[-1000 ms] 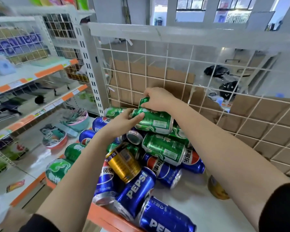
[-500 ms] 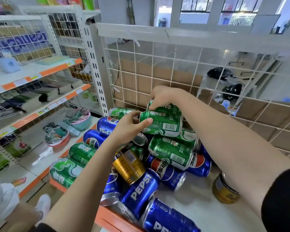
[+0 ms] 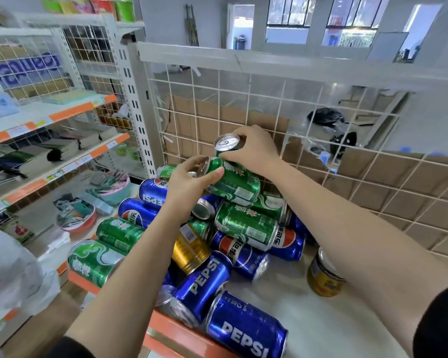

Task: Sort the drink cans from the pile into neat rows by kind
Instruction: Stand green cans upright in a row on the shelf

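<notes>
A pile of green, blue Pepsi and gold cans lies on the white shelf [image 3: 321,321]. My left hand [image 3: 189,184] grips the end of a green can [image 3: 233,183] lying on its side at the top of the pile. My right hand [image 3: 251,148] holds a second green can [image 3: 225,144] upright just above it, silver top showing. Below lie another green can [image 3: 246,224], a gold can [image 3: 189,250] and several blue Pepsi cans [image 3: 246,329]. One gold can [image 3: 323,276] stands alone to the right.
A white wire grid [image 3: 321,120] backed with cardboard closes the shelf's rear. The orange front edge [image 3: 171,329] runs below the pile. Two green cans [image 3: 96,259] lie at the left end. More shelves with goods [image 3: 49,140] stand to the left.
My right hand has lifted its green can up out of the pile and turned it upright. My left hand has closed on the top green can's end and risen slightly.
</notes>
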A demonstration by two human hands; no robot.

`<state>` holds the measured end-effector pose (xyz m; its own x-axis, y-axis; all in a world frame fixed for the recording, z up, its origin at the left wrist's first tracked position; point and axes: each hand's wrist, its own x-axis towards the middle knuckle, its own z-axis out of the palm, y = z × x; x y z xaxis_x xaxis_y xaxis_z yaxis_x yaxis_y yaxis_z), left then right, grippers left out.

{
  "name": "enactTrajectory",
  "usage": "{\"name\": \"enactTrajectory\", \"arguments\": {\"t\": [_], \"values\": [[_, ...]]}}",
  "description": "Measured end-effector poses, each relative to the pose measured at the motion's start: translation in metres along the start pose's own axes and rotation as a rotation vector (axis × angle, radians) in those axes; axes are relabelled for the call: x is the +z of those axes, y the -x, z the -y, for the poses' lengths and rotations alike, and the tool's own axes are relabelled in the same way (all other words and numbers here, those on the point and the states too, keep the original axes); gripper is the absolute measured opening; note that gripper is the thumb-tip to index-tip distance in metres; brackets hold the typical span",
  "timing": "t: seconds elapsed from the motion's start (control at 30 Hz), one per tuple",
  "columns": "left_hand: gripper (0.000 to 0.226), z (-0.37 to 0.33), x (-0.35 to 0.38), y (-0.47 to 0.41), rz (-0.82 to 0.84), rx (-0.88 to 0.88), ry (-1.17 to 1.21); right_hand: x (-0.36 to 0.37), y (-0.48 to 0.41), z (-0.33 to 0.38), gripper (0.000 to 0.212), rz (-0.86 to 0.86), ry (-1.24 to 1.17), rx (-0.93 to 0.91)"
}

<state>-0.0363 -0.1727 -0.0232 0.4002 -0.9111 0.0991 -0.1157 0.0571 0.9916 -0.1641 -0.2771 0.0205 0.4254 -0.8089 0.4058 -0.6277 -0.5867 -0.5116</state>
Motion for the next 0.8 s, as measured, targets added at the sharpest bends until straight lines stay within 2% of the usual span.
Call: {"name": "enactTrajectory", "arguments": {"t": [0.2, 0.37, 0.57, 0.8], "values": [[0.036, -0.017, 0.007, 0.01, -0.046, 0.0, 0.215, -0.02, 0.027, 0.001, 0.038, -0.161, -0.227, 0.059], [0.034, -0.033, 0.017, 0.024, -0.06, 0.076, 0.1, -0.044, 0.045, 0.003, 0.037, -0.224, -0.342, 0.173], [0.048, -0.041, 0.042, 0.046, 0.082, 0.12, 0.059, -0.071, 0.102, -0.006, 0.043, -0.35, -0.405, 0.317], [0.052, -0.051, 0.096, 0.087, 0.287, 0.229, -0.115, -0.118, 0.189, -0.024, 0.049, -0.479, -0.3, 0.456]]}}
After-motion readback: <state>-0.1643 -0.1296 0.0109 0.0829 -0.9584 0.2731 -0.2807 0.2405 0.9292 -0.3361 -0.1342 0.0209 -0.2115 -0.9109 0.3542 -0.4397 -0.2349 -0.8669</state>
